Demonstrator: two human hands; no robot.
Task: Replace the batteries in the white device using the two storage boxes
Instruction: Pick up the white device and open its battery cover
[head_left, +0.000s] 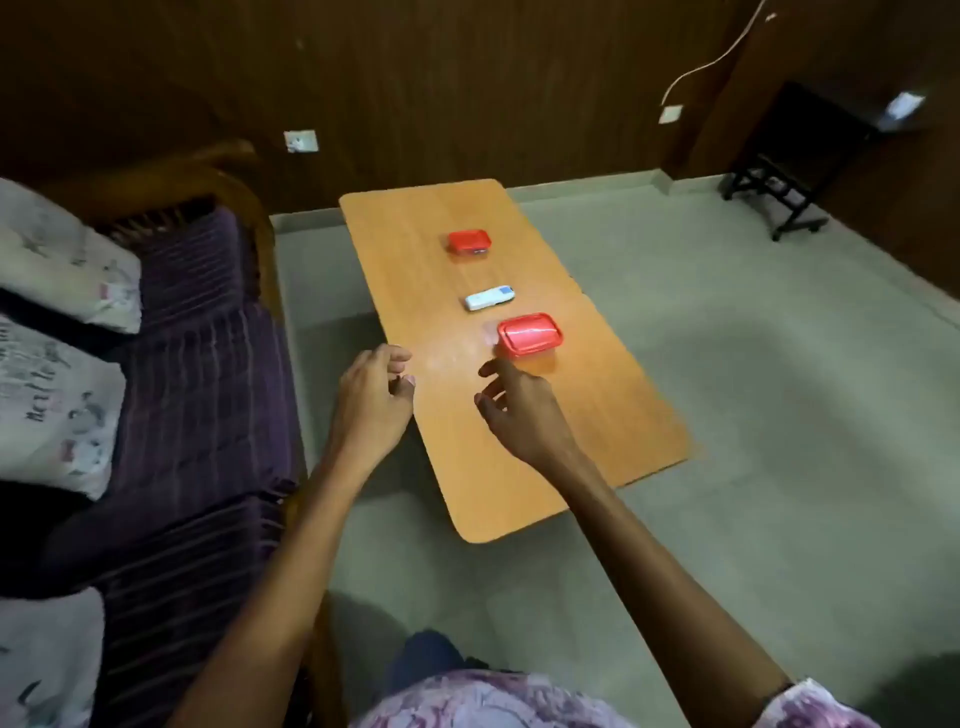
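Observation:
A white device (489, 298) lies on the wooden table (597, 415), between two red-lidded storage boxes. The nearer box (530, 335) stands just in front of it, the farther box (469, 242) behind it; both lids are on. My right hand (519, 410) hovers over the table just short of the nearer box, fingers loosely bent, holding nothing. My left hand (371, 402) hangs at the table's left edge, fingers loosely curled and empty. Neither hand touches an object.
A purple striped sofa (197, 395) with patterned cushions (57, 405) runs along the left, close to the table. Grey floor (779, 415) surrounds the table. A black stand (779, 182) is at the far right by the wood-panelled wall.

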